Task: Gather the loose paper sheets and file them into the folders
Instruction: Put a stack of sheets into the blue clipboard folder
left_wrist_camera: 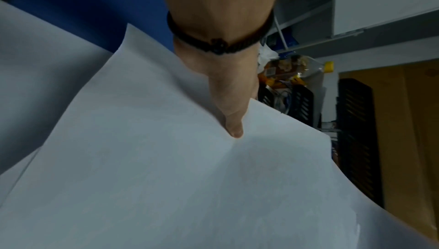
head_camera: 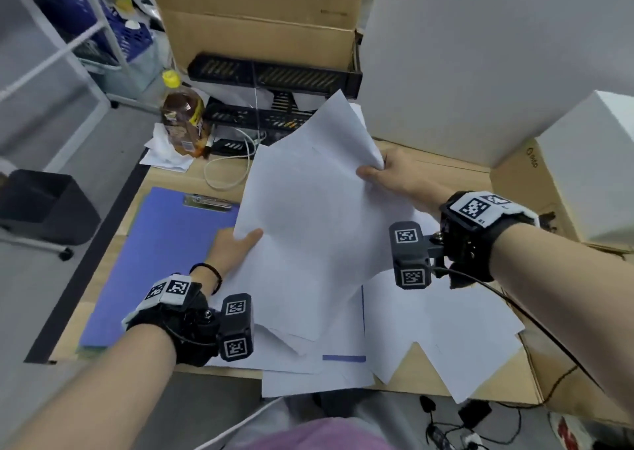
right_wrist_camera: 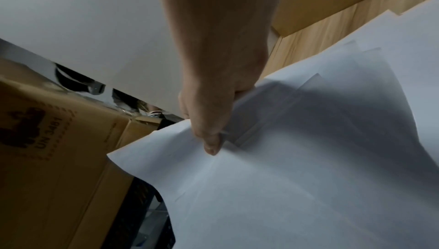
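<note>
A loose stack of white paper sheets (head_camera: pixel 308 216) is held up above the wooden table (head_camera: pixel 219 171). My left hand (head_camera: pixel 236 243) pinches its left edge, thumb on top (left_wrist_camera: pixel 234 131). At the far right corner, my right hand (head_camera: pixel 387 175) grips the stack with its thumb (right_wrist_camera: pixel 211 146) over the top sheet and the fingers hidden beneath. More white sheets (head_camera: pixel 446 329) lie spread on the table below, partly over the front edge. A blue clip folder (head_camera: pixel 157 254) lies open on the left with a metal clip (head_camera: pixel 209 202) at its top. A blue strip (head_camera: pixel 344 358) shows under the loose sheets.
A brown bottle with a yellow cap (head_camera: pixel 182 120) stands at the back left on tissue. Black mesh trays (head_camera: pixel 274 79) and a white cable (head_camera: pixel 230 171) sit behind the papers. Cardboard boxes (head_camera: pixel 260 17) stand at the back and right (head_camera: pixel 535 189). A black bin (head_camera: pixel 41 206) is on the floor left.
</note>
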Motion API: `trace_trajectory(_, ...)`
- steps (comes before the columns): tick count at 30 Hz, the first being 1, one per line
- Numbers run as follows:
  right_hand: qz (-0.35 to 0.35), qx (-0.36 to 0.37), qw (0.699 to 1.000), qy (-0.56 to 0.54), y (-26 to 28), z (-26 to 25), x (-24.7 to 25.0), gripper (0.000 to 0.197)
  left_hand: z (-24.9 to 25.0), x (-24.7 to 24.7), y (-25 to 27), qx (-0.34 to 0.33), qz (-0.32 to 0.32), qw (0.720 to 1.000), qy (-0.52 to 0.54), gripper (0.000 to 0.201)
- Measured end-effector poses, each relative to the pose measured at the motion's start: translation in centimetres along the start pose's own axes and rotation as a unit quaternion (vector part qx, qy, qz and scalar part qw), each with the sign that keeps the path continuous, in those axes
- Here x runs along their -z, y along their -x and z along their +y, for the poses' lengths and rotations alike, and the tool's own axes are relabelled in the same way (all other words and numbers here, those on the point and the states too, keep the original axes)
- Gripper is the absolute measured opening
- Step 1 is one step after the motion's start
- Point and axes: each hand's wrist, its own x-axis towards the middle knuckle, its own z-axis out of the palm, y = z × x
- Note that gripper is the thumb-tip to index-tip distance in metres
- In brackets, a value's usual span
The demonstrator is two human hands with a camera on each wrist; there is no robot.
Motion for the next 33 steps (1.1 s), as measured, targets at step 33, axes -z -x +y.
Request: trace_trajectory(33, 0.048, -0.208, 0.926, -0.313, 1.8, 4.0, -10.4, 0.065, -10.0, 2.8, 3.5, 0.139, -0.007, 0.987, -0.076, 0.015)
